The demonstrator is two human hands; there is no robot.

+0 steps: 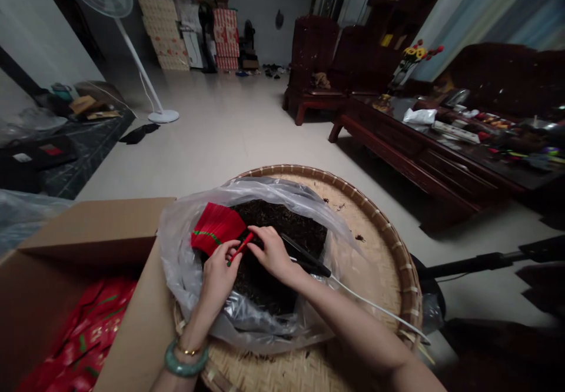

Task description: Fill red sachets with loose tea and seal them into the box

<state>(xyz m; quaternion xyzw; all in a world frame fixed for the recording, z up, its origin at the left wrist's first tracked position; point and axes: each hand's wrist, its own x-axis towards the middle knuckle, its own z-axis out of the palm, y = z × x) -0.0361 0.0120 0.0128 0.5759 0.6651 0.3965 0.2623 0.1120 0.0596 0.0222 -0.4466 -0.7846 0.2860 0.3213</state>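
Note:
My left hand (221,265) and my right hand (270,253) pinch a small red packet (241,247) between them, seen nearly edge-on. They hold it over a clear plastic bag (185,280), whose mouth is spread wide around dark, dry leaves that look like loose tea (304,222). Fanned out on the leaves, beside my left hand, lies a stack of red packets (218,225) with a green stripe. Partly hidden behind my right hand, a black flat-sided device (309,258) rests in the bag, and a white cord (379,306) trails from it.
The bag sits on a round woven bamboo tray (375,233) with scattered leaf bits. At left stands an open cardboard box (101,218) holding red packets (95,327). A white fan (163,115) stands farther off. A dark wooden table (419,162) loaded with items is at right.

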